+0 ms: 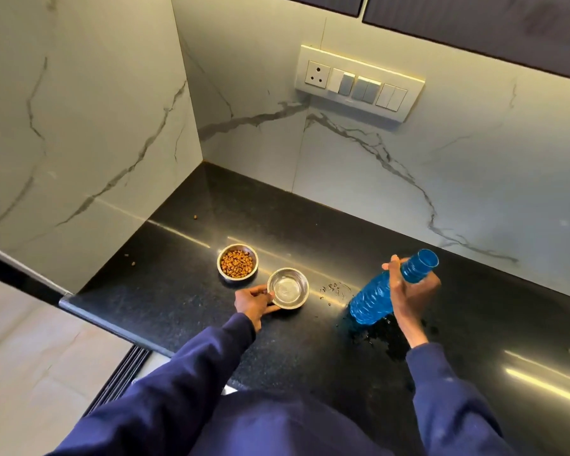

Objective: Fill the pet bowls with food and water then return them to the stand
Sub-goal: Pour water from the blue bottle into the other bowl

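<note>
Two small steel pet bowls stand on the black counter (178, 291). The far bowl (237, 261) is full of brown kibble. The near bowl (288, 287) looks to hold clear water. My left hand (252, 302) grips the near bowl's left rim with thumb and fingers. My right hand (408, 291) holds a blue plastic bottle (379, 296) by its upper part; the bottle is uncapped, leans right, and its base rests on or just above the counter. No bowl stand is in view.
Water drops (334, 289) lie between the near bowl and the bottle, and a wet patch (385, 337) spreads below the bottle. Stray kibble pieces (133, 264) lie at the left. Marble walls close the corner; a switch panel (359, 82) sits on the back wall.
</note>
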